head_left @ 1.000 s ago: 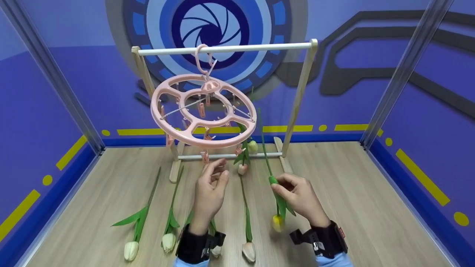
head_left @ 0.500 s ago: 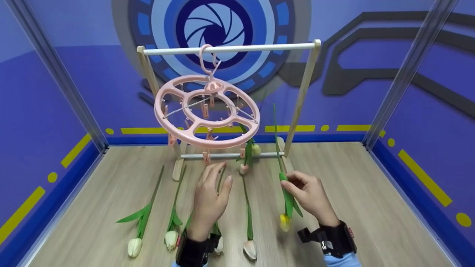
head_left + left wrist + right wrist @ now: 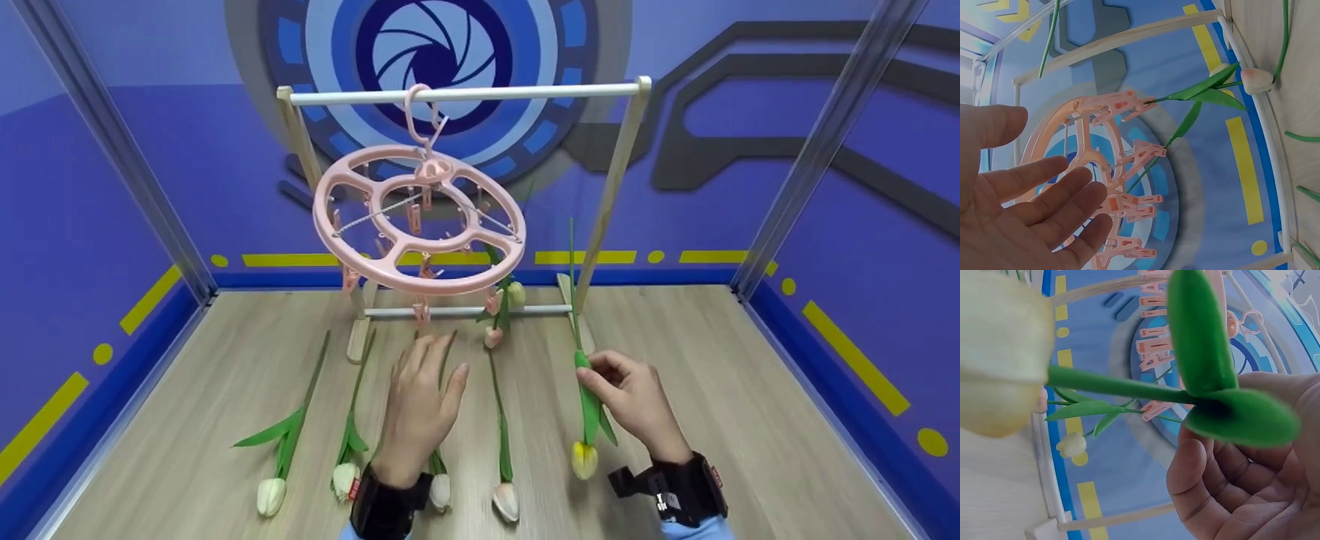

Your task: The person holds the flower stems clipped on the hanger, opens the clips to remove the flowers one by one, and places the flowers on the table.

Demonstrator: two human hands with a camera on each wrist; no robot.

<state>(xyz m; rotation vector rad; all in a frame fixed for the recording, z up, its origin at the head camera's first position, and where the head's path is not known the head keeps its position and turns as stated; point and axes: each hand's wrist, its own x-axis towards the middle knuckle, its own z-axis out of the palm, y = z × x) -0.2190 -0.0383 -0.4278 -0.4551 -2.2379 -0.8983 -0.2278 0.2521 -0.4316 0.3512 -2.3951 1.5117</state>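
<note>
Yellow is the head of the tulip point(image 3: 584, 458) that the right hand point(image 3: 634, 401) pinches by the stem, low and right of centre in the head view; the flower hangs head down and the stem tip points up toward the pink clip hanger point(image 3: 418, 219) in the upper middle. The left hand point(image 3: 420, 409) hovers with straight, relaxed fingers and holds nothing, just below the hanger's clips. I think the main risk is the hanger itself: it hangs from one hook on the white rod point(image 3: 465, 94) and is already tilted, so a push from the stem may swing it away from the clip. Two tulips point(image 3: 501, 311) already hang from clips on the right side of the ring, and a knock could shake them loose. The thin stem may also bend or slip in the pinch. Four more tulips point(image 3: 346, 442) lie on the wooden floor point(image 3: 712, 352) at the bottom of the frame, where a wrist may brush them.
</note>
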